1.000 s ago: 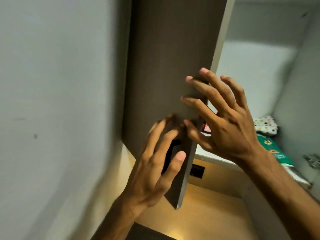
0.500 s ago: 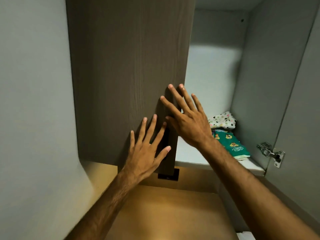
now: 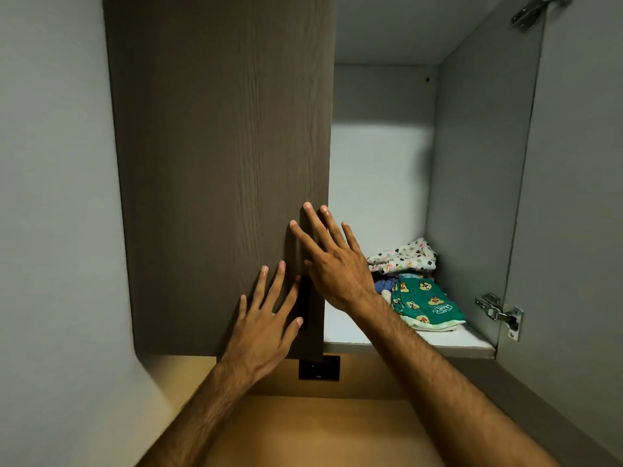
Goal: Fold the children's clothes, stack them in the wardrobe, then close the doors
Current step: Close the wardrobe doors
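folded clothes (image 3: 418,284), patterned, on shelf (image 3: 472,342)

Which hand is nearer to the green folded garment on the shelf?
Right. The right hand lies at the door's free edge, just left of the green garment. The left hand rests flat on the door, lower and farther left.
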